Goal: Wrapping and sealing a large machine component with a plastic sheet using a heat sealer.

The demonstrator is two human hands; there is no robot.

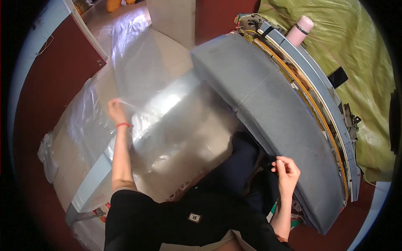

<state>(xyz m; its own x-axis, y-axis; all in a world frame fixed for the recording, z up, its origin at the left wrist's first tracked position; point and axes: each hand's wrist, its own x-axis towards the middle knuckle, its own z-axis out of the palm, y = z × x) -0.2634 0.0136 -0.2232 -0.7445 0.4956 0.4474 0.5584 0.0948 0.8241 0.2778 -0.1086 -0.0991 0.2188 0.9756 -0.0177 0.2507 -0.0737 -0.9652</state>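
Observation:
A sheet of clear plastic film [157,111] spreads in shiny folds to the left and ahead of me. Out on my left, my left hand [117,111], with a red band at the wrist, is closed in a pinch on the film. To my right stands a long, curved grey padded seat [268,88] with a seam across it. Beside its near edge, my right hand [287,173] is closed, thumb against fingers; whatever is between them is too small to make out. A pale blue-grey strip [94,178] lies partly under the film at the left.
Behind the seat runs a curved blue-grey frame [318,73] with a yellow strip and wiring. A pink bottle [300,30] and a black phone [338,77] lie by it on a yellow-green tarp [368,113]. A dark red panel [54,79] stands at the left.

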